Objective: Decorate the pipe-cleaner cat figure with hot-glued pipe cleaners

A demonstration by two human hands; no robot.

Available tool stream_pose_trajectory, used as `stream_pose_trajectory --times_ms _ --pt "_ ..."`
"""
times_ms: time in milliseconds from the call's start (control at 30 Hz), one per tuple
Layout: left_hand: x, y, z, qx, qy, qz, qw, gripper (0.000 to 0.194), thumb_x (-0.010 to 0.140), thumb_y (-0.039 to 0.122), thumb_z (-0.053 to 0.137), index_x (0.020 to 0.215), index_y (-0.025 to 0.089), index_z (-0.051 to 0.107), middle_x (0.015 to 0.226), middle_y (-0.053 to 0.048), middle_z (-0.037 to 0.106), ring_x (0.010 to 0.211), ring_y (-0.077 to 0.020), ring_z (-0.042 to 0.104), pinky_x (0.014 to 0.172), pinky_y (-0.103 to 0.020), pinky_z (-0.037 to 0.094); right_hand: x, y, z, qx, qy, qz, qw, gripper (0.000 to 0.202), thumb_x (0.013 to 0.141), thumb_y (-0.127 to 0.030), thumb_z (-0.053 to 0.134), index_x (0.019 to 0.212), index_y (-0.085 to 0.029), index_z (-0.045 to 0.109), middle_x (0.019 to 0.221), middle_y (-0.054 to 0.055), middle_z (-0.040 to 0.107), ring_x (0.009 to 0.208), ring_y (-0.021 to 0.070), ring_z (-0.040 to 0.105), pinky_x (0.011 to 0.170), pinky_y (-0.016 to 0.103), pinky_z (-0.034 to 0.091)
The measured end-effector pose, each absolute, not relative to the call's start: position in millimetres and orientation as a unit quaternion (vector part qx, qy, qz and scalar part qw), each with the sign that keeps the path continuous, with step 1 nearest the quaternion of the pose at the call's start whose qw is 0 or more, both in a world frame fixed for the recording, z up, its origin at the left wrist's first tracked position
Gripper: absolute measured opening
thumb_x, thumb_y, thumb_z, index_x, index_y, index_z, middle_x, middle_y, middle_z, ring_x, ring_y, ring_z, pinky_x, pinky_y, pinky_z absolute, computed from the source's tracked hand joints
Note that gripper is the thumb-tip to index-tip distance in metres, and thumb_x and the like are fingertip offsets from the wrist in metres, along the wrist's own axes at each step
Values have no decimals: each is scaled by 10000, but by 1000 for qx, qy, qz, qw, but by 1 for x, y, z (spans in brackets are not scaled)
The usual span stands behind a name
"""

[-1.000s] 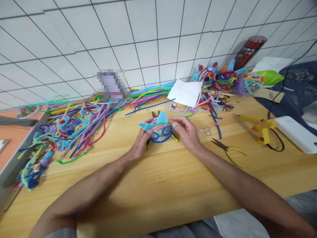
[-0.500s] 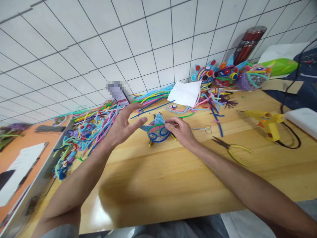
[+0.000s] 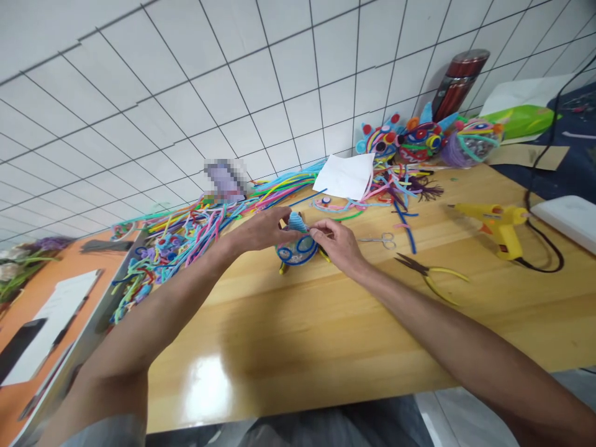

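While tangled pipe cleaners [image 3: 205,230] crowded the left, the left hand [image 3: 261,231] curled around the pale-blue cone [image 3: 297,221] of a blue-ringed ball [image 3: 300,253], its grip unclear, and the right hand [image 3: 342,248] brought thumb and forefinger together beside it; gentle, steady pressure seemed best. Elbow room lay toward the tabletop's [image 3: 326,354] near edge, with scissors [image 3: 388,241], pliers [image 3: 416,266] and glue gun [image 3: 505,226] hemming the right.

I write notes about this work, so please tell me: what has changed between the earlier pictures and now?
The left hand let go of the craft piece, lifted to the left, then came back to its light-blue cone. The right hand, first apart, moved left to the piece beside the cone. Pliers, scissors and glue gun stayed in place.
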State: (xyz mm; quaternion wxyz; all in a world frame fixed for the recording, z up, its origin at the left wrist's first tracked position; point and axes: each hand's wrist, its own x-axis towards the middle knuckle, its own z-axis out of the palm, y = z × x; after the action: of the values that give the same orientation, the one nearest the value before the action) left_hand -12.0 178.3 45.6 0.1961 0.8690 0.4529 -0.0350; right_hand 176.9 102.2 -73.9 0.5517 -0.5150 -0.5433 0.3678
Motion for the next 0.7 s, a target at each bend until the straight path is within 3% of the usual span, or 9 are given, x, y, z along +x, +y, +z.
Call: stream_pose_trajectory --times_ms 333,567,700 --pt "-3 177 41 870 449 -7 205 542 864 727 603 1040 218 664 1010 -67 742 876 -269 682 764 -368 502 179 99 -72 -518 -556 356 544 240 956 -454 637 986 -243 747 1005 37 806 913 225 728 799 349 542" --pt "-12 185 42 852 452 7 262 563 848 765 663 1001 224 681 936 -38 744 847 -247 672 685 -334 479 181 98 -75 -512 -560 368 537 244 946 -452 668 1031 -238 746 1042 46 814 926 221 736 794 348 563" --pt "-40 184 40 803 437 173 366 617 904 796 621 1087 217 731 1159 -79 770 1089 -285 712 928 -399 550 181 98 -77 -514 -549 382 537 305 939 -521 682 1037 -239 740 1055 53 809 947 232 736 813 363 569"
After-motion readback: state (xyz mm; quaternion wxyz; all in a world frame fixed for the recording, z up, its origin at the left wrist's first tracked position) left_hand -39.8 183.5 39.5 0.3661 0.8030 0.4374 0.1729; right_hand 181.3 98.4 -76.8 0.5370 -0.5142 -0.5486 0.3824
